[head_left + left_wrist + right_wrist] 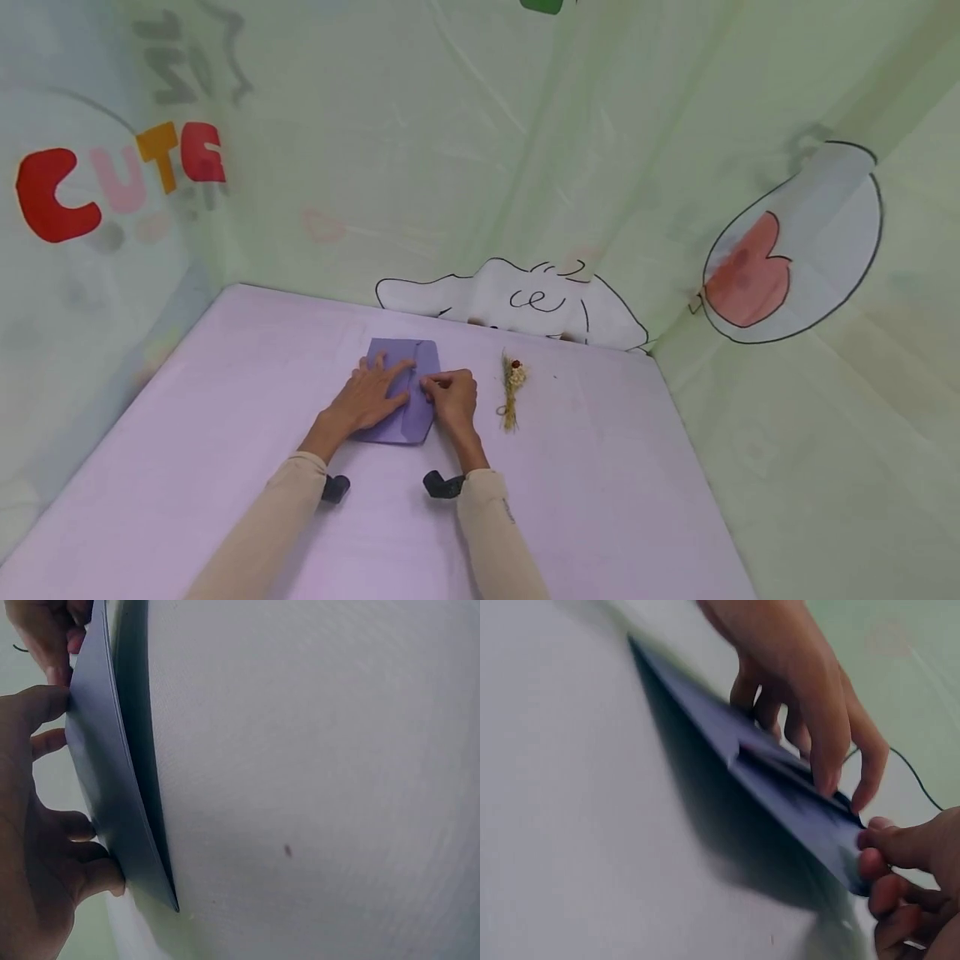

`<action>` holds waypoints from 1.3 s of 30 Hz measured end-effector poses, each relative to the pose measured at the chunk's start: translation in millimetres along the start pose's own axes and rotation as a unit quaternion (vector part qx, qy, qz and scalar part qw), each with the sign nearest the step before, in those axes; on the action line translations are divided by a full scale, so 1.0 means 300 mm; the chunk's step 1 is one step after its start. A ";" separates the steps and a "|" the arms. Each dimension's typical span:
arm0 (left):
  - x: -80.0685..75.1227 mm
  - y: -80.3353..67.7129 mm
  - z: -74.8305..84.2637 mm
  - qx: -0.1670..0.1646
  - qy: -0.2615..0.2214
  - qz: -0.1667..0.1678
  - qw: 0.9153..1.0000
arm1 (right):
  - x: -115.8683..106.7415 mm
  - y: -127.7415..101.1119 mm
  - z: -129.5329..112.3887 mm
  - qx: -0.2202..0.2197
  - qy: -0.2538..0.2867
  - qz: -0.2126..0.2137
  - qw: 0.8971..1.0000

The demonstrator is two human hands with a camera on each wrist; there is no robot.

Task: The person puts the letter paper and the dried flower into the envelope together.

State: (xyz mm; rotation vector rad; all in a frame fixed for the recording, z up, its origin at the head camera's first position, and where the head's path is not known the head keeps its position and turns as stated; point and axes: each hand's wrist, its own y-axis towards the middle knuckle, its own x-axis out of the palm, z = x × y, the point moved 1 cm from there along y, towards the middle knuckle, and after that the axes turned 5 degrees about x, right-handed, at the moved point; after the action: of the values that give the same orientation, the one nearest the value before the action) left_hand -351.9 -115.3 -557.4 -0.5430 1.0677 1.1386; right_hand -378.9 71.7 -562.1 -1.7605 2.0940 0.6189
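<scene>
Sleeves nearest; my left hand (370,396) presses flat, pinning the purple envelope (411,350) on the table (225,392) while my right hand (452,397) pinches its flap; dried sprig (512,388) at three o'clock. Left wrist: straight fingers (45,705) steady envelope (112,787). Right wrist: curled fingers (889,847) grip its edge (795,810).

Soft, even, bright light with faint shadows; head view bends at edges, right wrist view blurred.

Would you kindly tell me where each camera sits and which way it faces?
Head: high, facing forward and down at the table; shows both sleeves, left hand flat on the envelope, right hand pinching its flap.
Left wrist: low by the tabletop, looking along the envelope's edge; shows left fingers.
Right wrist: low, facing the left hand; shows right fingertips.
All views share the envelope.
</scene>
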 end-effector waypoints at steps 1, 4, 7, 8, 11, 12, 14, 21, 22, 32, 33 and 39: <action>-0.002 0.000 0.000 0.000 0.002 0.002 1.000 | -0.012 0.000 0.001 -0.012 -0.004 0.023 1.000; -0.009 -0.002 0.000 -0.004 0.001 0.007 1.000 | -0.062 -0.011 -0.015 -0.034 -0.020 0.088 0.995; -0.014 -0.006 0.000 -0.007 -0.010 0.007 1.000 | -0.098 -0.011 -0.001 -0.046 -0.017 0.141 0.989; -0.015 -0.008 0.000 -0.008 -0.012 0.008 1.000 | -0.109 -0.010 0.005 -0.046 -0.016 0.156 0.987; -0.017 -0.014 -0.002 -0.008 -0.013 0.014 1.000 | -0.140 -0.007 0.024 -0.035 -0.006 0.189 0.981; -0.017 -0.015 -0.003 -0.007 -0.012 0.017 1.000 | -0.150 -0.006 0.031 -0.030 -0.004 0.196 0.980; -0.016 -0.017 -0.005 -0.007 -0.006 0.022 1.000 | -0.167 -0.004 0.045 -0.020 0.004 0.208 0.978; -0.003 -0.016 -0.005 0.005 -0.003 0.027 1.000 | -0.225 -0.004 0.104 0.024 0.018 0.240 0.970; -0.002 -0.016 -0.003 0.008 -0.003 0.027 1.000 | -0.233 -0.005 0.113 0.029 0.018 0.247 0.969; 0.000 -0.010 0.017 0.013 -0.003 0.029 0.999 | -0.300 -0.015 0.191 0.109 0.025 0.310 0.944; -0.001 -0.010 0.016 0.013 -0.003 0.029 0.999 | -0.301 -0.017 0.196 0.114 0.024 0.311 0.943; 0.003 -0.008 0.014 0.010 -0.009 0.028 1.000 | -0.301 -0.027 0.215 0.137 -0.001 0.306 0.942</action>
State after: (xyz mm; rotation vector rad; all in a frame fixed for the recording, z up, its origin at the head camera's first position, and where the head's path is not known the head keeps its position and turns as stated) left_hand -348.0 -112.4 -556.9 -0.4883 1.0839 1.1782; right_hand -356.4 180.3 -571.1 -0.9463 2.5824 0.4427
